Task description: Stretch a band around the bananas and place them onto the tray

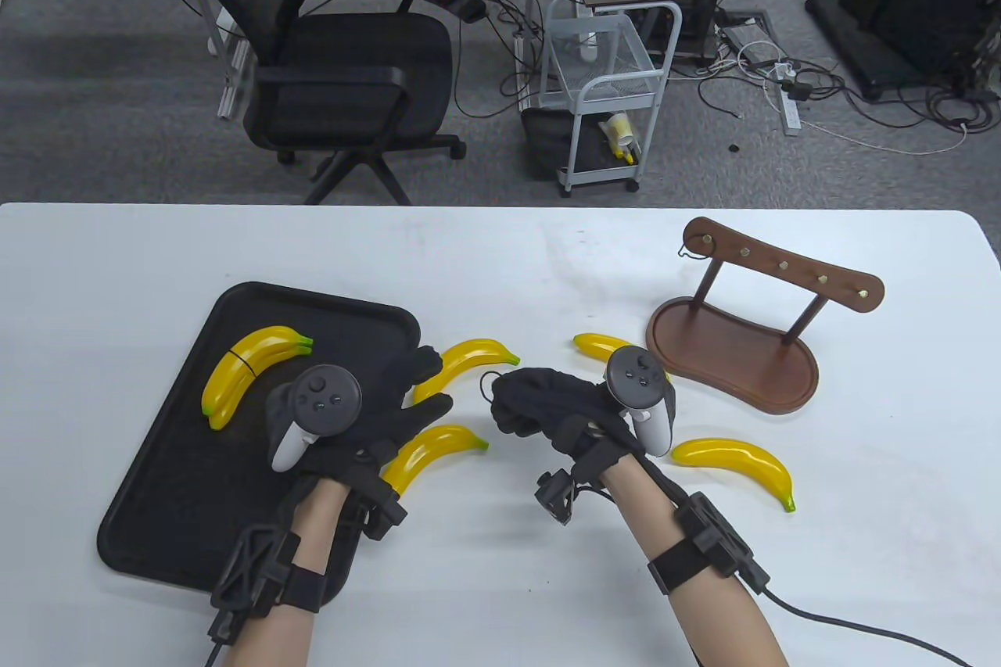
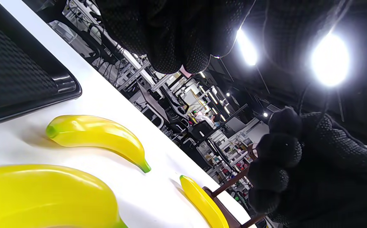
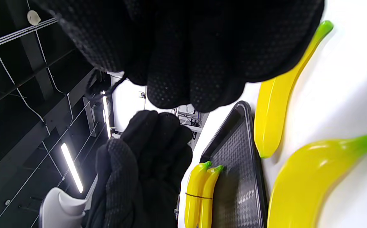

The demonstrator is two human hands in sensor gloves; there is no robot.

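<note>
The right hand [image 1: 539, 405] is curled over a thin black elastic band [image 1: 486, 383], a loop of which shows just past the knuckles; the fingers [image 3: 183, 79] are bunched together on it. The left hand [image 1: 375, 417] is held open, fingers [image 1: 426, 366] spread and holding nothing, hovering over the right edge of the black tray [image 1: 156, 479] and the two loose bananas [image 1: 469, 362] beside it.

One banded pair of bananas [image 1: 250, 374] already lies on the tray. Four loose bananas remain on the table [image 1: 500, 260]: two between the hands, one [image 1: 602, 346] by the wooden hook stand [image 1: 743, 354], one [image 1: 735, 467] right of the right wrist.

For the step in hand, the two nearest bananas would best be gathered side by side by the left hand, stems aligned, so that the band can be opened wide and slipped over one end to the middle.

No brand, label or writing can be read.
</note>
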